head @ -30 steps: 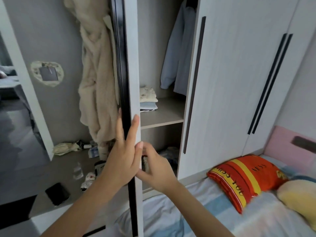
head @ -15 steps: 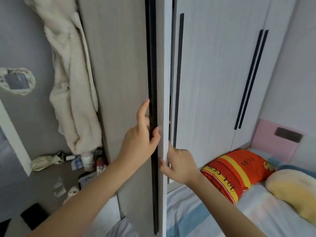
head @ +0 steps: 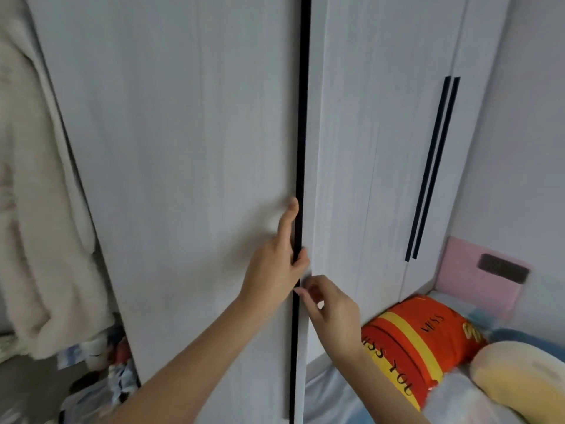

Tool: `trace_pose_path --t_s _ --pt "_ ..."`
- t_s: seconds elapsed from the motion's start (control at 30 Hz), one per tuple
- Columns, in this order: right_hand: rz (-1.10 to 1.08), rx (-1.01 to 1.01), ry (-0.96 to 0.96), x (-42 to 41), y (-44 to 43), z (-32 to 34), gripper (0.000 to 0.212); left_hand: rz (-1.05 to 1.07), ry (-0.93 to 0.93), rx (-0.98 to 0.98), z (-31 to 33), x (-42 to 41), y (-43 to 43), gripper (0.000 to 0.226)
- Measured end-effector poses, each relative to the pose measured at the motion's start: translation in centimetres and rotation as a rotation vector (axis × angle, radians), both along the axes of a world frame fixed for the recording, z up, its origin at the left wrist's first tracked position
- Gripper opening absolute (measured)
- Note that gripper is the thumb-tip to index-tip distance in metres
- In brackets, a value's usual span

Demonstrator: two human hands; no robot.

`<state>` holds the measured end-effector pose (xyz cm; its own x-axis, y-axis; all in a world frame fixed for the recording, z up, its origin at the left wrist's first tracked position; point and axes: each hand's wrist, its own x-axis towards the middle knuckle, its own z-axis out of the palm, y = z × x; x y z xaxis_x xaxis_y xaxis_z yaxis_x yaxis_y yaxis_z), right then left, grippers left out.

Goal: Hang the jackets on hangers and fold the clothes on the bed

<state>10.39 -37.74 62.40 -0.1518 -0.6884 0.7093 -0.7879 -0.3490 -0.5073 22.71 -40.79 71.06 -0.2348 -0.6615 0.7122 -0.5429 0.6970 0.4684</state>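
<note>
The wardrobe door [head: 183, 179] had swung nearly shut; left hand [head: 272, 270] gripped its handle [head: 301, 148]; right hand [head: 333, 307] just below, curled, hold unclear; hanging likely finished.

bed [head: 339, 396], orange pillow [head: 419, 341], yellow cushion [head: 519, 371]

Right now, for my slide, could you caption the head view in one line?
Left hand grips the black handle strip of the wardrobe door; right hand touches its edge just below.
</note>
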Motion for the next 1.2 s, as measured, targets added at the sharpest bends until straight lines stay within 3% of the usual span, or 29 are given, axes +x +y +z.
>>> trace_pose_path --t_s 0.13,0.33,0.57,1.2 --pt "-0.059 0.118 0.17 -0.8 -5.5 1.3 0.023 0.143 -0.018 0.044 0.3 -2.3 -4.9 0.084" --pt "-0.01 0.329 0.177 -1.4 -13.9 3.2 0.019 0.281 -0.021 0.086 1.1 -4.2 -11.5 0.08" --pt "0.076 0.386 0.18 -1.4 -20.4 4.0 0.025 0.423 -0.087 0.076 1.5 -4.2 -16.7 0.081" --pt "0.037 0.49 0.232 -0.2 -24.2 5.1 0.02 0.537 -0.213 0.049 1.4 -3.6 -20.3 0.082"
